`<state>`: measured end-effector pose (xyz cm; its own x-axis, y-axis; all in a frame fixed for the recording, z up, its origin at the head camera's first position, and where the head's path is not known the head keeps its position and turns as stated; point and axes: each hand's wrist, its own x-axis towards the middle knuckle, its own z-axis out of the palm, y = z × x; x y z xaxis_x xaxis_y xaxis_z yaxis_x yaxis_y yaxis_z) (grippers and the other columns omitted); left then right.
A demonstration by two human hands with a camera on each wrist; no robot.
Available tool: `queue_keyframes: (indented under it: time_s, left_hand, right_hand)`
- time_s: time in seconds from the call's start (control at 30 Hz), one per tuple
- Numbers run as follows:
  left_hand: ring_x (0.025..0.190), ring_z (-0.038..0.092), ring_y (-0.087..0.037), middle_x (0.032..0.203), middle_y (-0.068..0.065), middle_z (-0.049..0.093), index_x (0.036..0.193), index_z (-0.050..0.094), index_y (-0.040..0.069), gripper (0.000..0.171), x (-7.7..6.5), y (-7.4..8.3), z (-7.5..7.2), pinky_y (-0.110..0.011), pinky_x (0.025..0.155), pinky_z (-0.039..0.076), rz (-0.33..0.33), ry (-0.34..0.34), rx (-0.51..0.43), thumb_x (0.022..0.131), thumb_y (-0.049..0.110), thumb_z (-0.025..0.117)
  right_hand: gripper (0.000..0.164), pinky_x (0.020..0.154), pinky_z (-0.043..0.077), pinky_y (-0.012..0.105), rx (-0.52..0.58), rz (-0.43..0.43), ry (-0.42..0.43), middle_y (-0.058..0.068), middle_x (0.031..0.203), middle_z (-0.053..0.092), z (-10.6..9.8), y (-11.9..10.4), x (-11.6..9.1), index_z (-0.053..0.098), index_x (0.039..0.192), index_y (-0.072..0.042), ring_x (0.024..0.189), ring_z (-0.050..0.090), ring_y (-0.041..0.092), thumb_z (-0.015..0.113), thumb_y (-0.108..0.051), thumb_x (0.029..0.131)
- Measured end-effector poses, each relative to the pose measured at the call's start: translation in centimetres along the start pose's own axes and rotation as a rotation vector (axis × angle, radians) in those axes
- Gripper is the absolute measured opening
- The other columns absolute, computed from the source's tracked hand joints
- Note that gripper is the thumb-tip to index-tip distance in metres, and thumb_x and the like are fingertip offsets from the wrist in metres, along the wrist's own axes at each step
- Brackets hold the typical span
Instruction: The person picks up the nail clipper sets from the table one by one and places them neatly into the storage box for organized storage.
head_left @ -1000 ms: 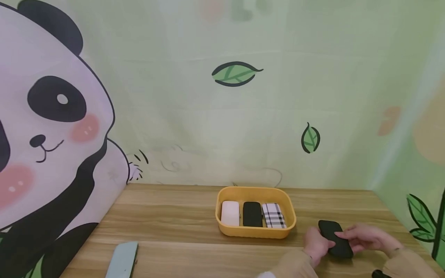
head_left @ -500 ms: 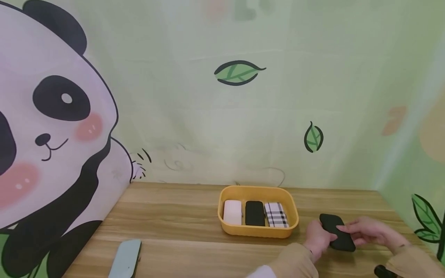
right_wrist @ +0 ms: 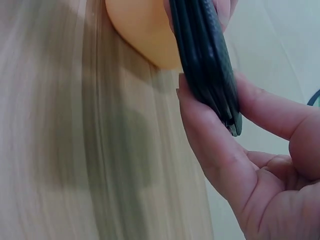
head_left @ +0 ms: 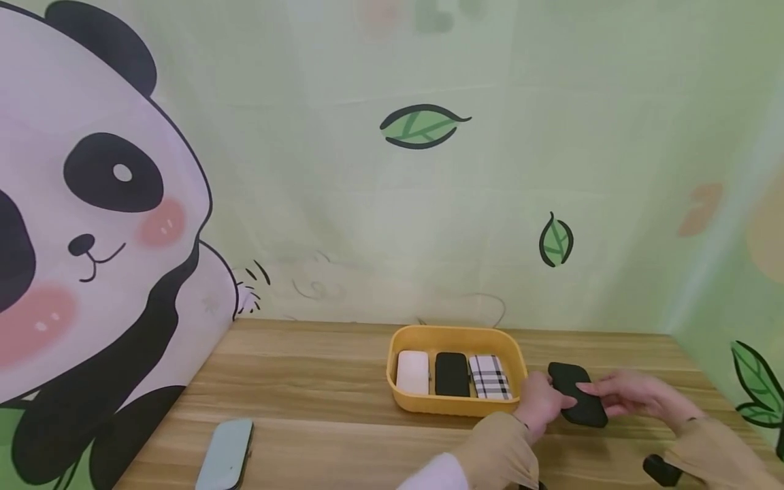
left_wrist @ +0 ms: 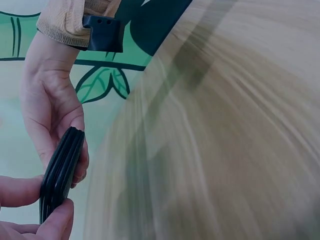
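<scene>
A flat black wallet (head_left: 579,395) with rounded corners is held up at the right of the table, tilted. My left hand (head_left: 539,403) pinches its left edge, with the thumb on the upper face. From the other side my right hand (head_left: 640,395) pinches it between thumb and fingers. Its layered, folded edge shows in the left wrist view, where the wallet (left_wrist: 61,172) stands between both hands. In the right wrist view the thumb and fingers (right_wrist: 215,145) hold the wallet's near end (right_wrist: 207,60).
Left of the hands stands a yellow basket (head_left: 456,406) with a pink wallet (head_left: 413,372), a black wallet (head_left: 452,374) and a plaid wallet (head_left: 490,376) side by side. A pale blue wallet (head_left: 225,452) lies at the table's front left. Behind is a panda-print backdrop (head_left: 318,170).
Both hands have carried the black wallet left and slightly up, closer to the yellow basket. The head view has shifted a little, so the basket and pale blue wallet appear farther right.
</scene>
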<state>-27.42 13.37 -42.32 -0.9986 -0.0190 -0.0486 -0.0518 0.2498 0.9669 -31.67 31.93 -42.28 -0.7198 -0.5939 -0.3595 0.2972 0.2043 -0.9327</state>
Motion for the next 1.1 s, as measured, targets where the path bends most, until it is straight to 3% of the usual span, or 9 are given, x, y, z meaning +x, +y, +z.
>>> queue_keyframes:
  time_s: [0.23, 0.47, 0.8, 1.1]
  left_hand:
    - [0.07, 0.054, -0.016, 0.079, -0.009, 0.061, 0.085, 0.062, -0.01, 0.026, 0.5, -0.2, -1.8, -0.028, 0.063, 0.048, 0.023, -0.04, -0.079, 0.063, -0.009, 0.075]
    - [0.065, 0.05, -0.014, 0.075, -0.007, 0.058, 0.083, 0.064, -0.008, 0.024, 0.9, -0.3, -3.3, -0.026, 0.058, 0.046, 0.04, -0.032, -0.025, 0.064, -0.005, 0.077]
    - [0.063, 0.054, -0.014, 0.073, -0.006, 0.06, 0.084, 0.065, -0.009, 0.021, 1.4, -0.4, -5.5, -0.027, 0.058, 0.048, 0.048, -0.078, -0.005, 0.067, -0.003, 0.075]
    - [0.054, 0.053, -0.019, 0.068, -0.008, 0.056, 0.09, 0.061, -0.012, 0.024, 2.0, -0.3, -7.4, -0.033, 0.055, 0.049, 0.018, -0.107, -0.063, 0.07, -0.007, 0.072]
  right_hand:
    - [0.027, 0.071, 0.05, 0.03, -0.014, -0.012, 0.043, 0.017, 0.092, 0.063, 1.2, -0.9, 0.9, 0.059, 0.104, 0.011, 0.084, 0.062, 0.023, 0.047, -0.011, 0.095]
    - [0.027, 0.071, 0.05, 0.031, -0.028, -0.013, 0.075, 0.017, 0.092, 0.063, 2.2, -1.5, 2.1, 0.06, 0.103, 0.011, 0.084, 0.062, 0.023, 0.048, -0.012, 0.094]
    - [0.029, 0.07, 0.05, 0.032, -0.042, -0.013, 0.163, 0.019, 0.09, 0.063, 3.9, -2.3, 3.5, 0.058, 0.101, 0.014, 0.082, 0.062, 0.024, 0.054, -0.013, 0.091]
    - [0.023, 0.069, 0.05, 0.03, -0.037, -0.029, 0.176, 0.017, 0.088, 0.064, 4.7, -2.9, 4.9, 0.062, 0.094, 0.008, 0.08, 0.063, 0.023, 0.054, -0.013, 0.092]
